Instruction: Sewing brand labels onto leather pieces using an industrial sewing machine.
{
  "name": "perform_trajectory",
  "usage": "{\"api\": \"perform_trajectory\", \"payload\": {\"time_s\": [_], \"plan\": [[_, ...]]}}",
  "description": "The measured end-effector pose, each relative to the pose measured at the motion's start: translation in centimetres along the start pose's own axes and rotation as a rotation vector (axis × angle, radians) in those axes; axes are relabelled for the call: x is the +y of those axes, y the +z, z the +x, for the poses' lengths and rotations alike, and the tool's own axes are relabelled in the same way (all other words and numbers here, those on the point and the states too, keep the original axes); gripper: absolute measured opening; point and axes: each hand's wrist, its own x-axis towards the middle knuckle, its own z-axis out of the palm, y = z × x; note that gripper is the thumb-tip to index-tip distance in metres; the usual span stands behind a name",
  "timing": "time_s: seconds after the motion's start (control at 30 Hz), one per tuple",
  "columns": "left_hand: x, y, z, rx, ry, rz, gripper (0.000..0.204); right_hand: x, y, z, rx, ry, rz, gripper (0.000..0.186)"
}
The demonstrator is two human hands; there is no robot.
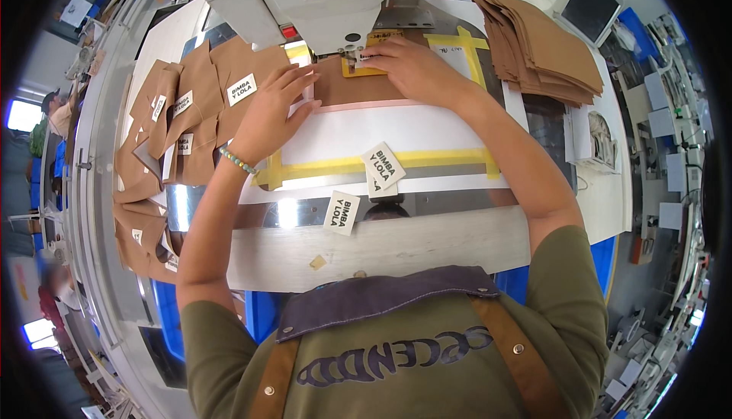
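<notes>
I see the left hand (271,111), fingers parted, at eleven o'clock; the right hand (419,70), by a yellow template (364,73) at one, I can't tell.

A flat-screen monitor (594,7) placed at upper right, an open white box (581,137) set below it, blue plastic bins (602,263) partly hidden beneath the worktable (427,250), a co-worker (59,118) seen at far left.

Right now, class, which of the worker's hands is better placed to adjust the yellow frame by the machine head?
Probably the right hand: its fingertips are at the yellow frame. The left hand is farther off, by the left edge of the central brown piece.
</notes>
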Motion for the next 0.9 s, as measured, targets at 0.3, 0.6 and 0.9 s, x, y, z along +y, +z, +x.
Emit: {"api": "perform_trajectory", "payload": {"time_s": [0.3,0.6,0.9], "plan": [[0.4,1.0,0.8,-0.013,0.051,0.005,0.052,-0.1,-1.1,-0.9,-0.005,0.043,0.022,0.037],[0.5,2.0,2.0,-0.018,0.097,0.039,0.057,2.6,-7.4,-7.7,0.297,0.33,0.157,0.038],[0.6,2.8,2.7,-0.01,0.114,0.045,0.053,6.0,-4.7,-7.9,0.622,0.658,0.657,0.033]]}}
